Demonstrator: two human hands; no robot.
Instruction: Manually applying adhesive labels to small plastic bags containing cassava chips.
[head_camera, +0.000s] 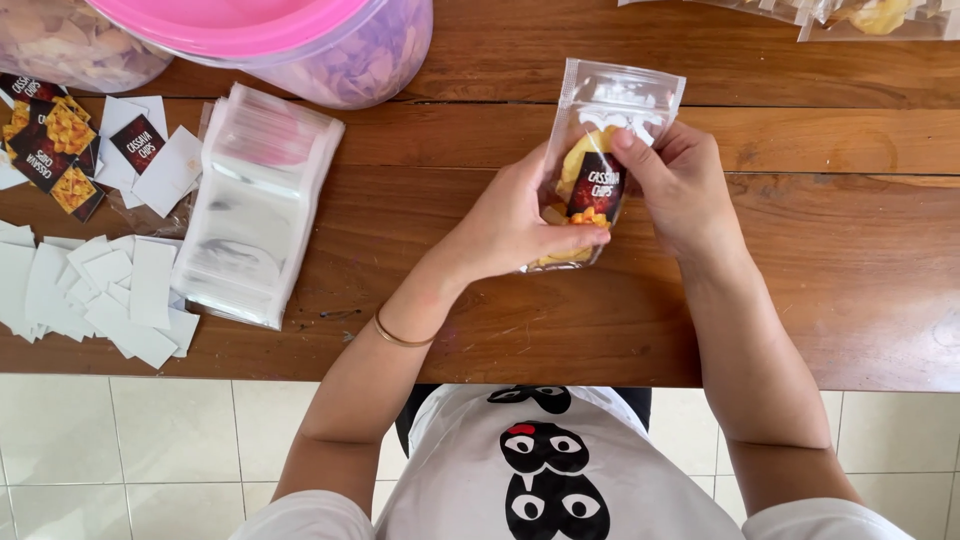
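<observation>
Both hands hold a small clear pouch of yellow chips above the middle of the wooden surface. The left hand pinches its lower part, thumb on the dark sticker; the right hand grips the right side, one finger pressing the front. The sticker may sit crooked or wrinkle if the pouch bends, and a hard press could break the chips. Near the left edge lie a stack of empty pouches, white paper squares and more stickers. Two tubs stand at the far edge. Nothing blocks the hands.
</observation>
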